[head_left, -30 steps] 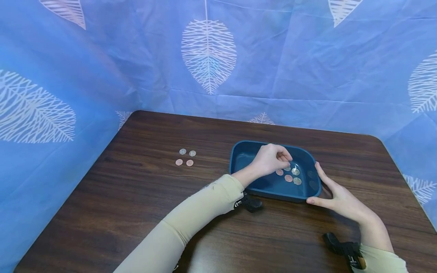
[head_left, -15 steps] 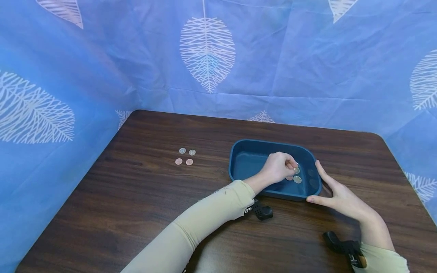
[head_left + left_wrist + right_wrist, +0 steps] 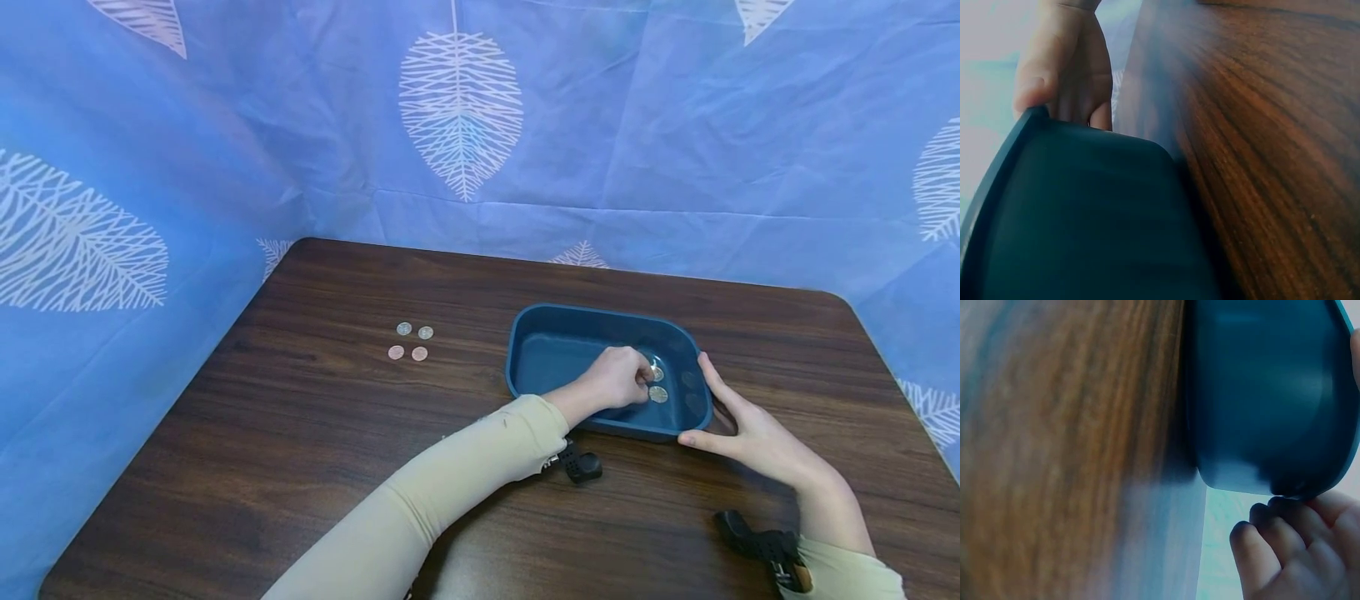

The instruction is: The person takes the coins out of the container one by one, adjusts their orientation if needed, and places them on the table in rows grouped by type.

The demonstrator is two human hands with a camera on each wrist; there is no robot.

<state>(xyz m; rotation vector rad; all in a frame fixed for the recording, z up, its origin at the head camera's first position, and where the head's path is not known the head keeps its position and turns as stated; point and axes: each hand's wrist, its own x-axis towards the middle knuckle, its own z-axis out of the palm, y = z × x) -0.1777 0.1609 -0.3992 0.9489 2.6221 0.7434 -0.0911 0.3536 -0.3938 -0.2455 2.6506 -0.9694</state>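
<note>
My left hand [image 3: 615, 377] reaches down into a dark blue rectangular tray [image 3: 551, 354], its fingers curled low over the floor of the tray. Its fingertips are hidden behind the hand, and I cannot tell whether they pinch a coin. Right beside them lie a silver coin [image 3: 657, 394] and more silver coins [image 3: 657, 373] partly covered. My right hand [image 3: 756, 433] holds the tray's right end, thumb at the front corner and index finger along the far side. In the right wrist view its other fingers [image 3: 1279, 540] bend against the tray's end wall.
To the left, two silver coins [image 3: 404, 328] and two copper coins [image 3: 396, 352] lie in a small square group on the dark wooden table [image 3: 315, 450]. A blue cloth [image 3: 322, 108] with white leaf prints hangs behind.
My left hand has moved right and slightly nearer inside the tray, down among the coins; the copper coins there are now hidden behind it. My right hand keeps its hold on the tray.
</note>
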